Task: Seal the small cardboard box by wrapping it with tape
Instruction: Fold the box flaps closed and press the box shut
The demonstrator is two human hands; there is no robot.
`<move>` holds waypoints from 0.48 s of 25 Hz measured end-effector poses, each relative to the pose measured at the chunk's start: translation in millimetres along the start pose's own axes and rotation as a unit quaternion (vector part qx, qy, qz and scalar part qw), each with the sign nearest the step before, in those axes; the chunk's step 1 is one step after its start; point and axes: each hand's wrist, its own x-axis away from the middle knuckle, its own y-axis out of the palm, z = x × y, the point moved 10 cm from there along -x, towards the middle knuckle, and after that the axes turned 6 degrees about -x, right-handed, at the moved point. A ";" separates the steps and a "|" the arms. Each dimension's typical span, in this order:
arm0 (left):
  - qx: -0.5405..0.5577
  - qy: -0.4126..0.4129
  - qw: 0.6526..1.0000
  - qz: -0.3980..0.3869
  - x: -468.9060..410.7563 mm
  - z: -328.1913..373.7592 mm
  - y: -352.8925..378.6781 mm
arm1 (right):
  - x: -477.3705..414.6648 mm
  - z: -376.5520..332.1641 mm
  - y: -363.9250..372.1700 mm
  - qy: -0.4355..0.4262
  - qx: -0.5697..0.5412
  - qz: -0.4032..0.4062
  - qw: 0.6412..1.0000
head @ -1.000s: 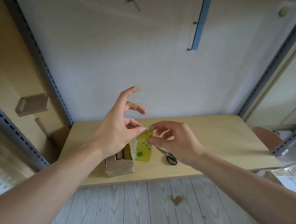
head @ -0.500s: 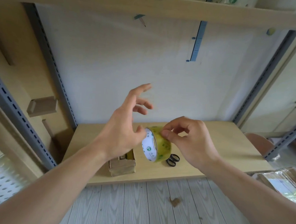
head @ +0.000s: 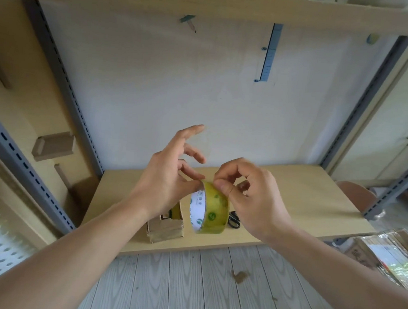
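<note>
Left hand [head: 164, 187]: thumb and one finger pinch the tape roll [head: 214, 210] at its upper rim, other fingers fanned out straight. Right hand [head: 255, 206]: thumb and forefinger pinch the roll's top, remaining fingers curled. Small cardboard box [head: 166, 229]: brown, creased, top open, standing below the left wrist. Roll held in the air on edge; glossy yellowish film, green dots, white core. Black scissors [head: 234, 220] lie behind it. Pale wood-grain shelf board [head: 291, 196] under the box; matte white wall [head: 154, 90]; grey plank floor [head: 189, 286].
</note>
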 end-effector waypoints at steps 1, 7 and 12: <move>0.007 -0.008 1.000 0.004 -0.7 -1.9 -0.4 | 0.3 -0.3 0.3 -0.011 0.000 -0.001 1.000; 0.051 -0.059 0.997 0.010 -0.4 -15.0 7.8 | 4.4 -7.2 -3.0 -0.112 0.019 0.035 0.993; 0.071 -0.093 0.993 -0.001 3.4 -28.9 21.8 | 7.9 -5.6 2.8 -0.137 0.017 0.029 0.990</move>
